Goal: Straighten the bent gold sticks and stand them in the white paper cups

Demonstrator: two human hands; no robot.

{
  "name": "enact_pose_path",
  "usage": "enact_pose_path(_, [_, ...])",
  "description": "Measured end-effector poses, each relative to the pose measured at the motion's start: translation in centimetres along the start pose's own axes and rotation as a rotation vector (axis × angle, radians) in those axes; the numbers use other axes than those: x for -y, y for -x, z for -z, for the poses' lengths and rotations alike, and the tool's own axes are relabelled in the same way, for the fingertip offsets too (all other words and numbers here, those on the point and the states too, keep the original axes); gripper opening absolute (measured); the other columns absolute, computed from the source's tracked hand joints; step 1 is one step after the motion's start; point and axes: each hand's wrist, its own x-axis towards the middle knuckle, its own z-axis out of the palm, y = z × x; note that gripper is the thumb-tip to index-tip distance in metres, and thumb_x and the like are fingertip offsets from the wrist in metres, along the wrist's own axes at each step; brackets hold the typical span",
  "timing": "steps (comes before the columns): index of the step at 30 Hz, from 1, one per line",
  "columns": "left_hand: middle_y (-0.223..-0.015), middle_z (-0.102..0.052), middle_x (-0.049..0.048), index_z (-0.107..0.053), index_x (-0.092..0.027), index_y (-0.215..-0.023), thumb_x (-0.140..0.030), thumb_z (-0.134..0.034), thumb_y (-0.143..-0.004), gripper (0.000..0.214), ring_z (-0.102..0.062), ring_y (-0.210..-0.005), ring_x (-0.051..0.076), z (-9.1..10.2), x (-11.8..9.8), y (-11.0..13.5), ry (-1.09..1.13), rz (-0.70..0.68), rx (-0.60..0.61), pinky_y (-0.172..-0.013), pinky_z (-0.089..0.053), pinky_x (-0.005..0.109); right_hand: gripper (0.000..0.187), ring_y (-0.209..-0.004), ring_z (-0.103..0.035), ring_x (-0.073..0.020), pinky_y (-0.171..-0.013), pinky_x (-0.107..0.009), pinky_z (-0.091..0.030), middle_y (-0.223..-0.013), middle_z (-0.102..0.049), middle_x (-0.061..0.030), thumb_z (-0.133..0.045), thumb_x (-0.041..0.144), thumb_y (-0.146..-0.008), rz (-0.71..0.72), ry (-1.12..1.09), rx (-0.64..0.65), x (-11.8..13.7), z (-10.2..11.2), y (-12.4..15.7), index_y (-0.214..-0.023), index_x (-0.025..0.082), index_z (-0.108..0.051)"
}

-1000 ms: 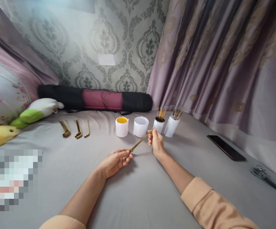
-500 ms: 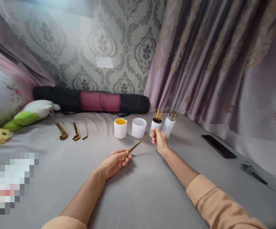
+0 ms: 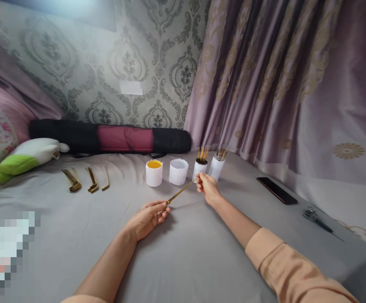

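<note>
A thin, flat golden-brown strip (image 3: 181, 192) slants between my two hands, above the grey sheet. My left hand (image 3: 149, 216) pinches its near end between thumb and fingers. At the far end, the fingertips of my right hand (image 3: 207, 186) are closed on the strip, just in front of a white-wrapped can (image 3: 199, 170) holding several thin sticks. Beside that can leans a second wrapped can (image 3: 217, 167) with more sticks. A white cup (image 3: 178, 173) and a cup with a yellow inside (image 3: 154, 175) stand to the left of the cans.
Folded golden strips (image 3: 72, 182) lie in small groups on the grey sheet (image 3: 183, 261) at left. Plush toys (image 3: 28, 153) are further left. A long black and maroon bag (image 3: 124, 138) lies along the wall. On the right are a phone (image 3: 276, 190) and a dark-handled pointed tool (image 3: 323, 223).
The view has turned a little to the right, so things appear further left. Both hands keep hold of the strip in almost the same pose.
</note>
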Motion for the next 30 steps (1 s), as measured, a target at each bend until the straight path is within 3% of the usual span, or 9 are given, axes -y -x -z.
enact_pose_path(16, [-0.076,-0.061,0.0083,-0.054,-0.009,-0.092,-0.01,-0.059,-0.075,0.018,-0.055,-0.058,0.007,0.26,0.19,-0.02,-0.006,-0.019,-0.004,-0.052,-0.045,0.016,0.014,-0.039,-0.04,-0.0032,-0.032,-0.014,-0.029,-0.055,-0.05,0.0028,-0.056,0.027,-0.074,-0.05,-0.003,-0.028,0.38,0.39,0.74,-0.07,0.014,-0.055])
enact_pose_path(30, [-0.074,-0.06,0.008,-0.053,-0.008,-0.092,-0.01,-0.057,-0.076,0.016,-0.054,-0.056,0.006,0.24,0.2,-0.16,0.007,-0.025,-0.011,-0.051,-0.045,0.016,0.017,-0.039,-0.04,-0.003,-0.031,-0.014,-0.028,-0.054,-0.052,0.0036,-0.058,0.03,-0.073,0.005,0.033,-0.005,0.66,0.57,0.89,-0.071,0.014,-0.055])
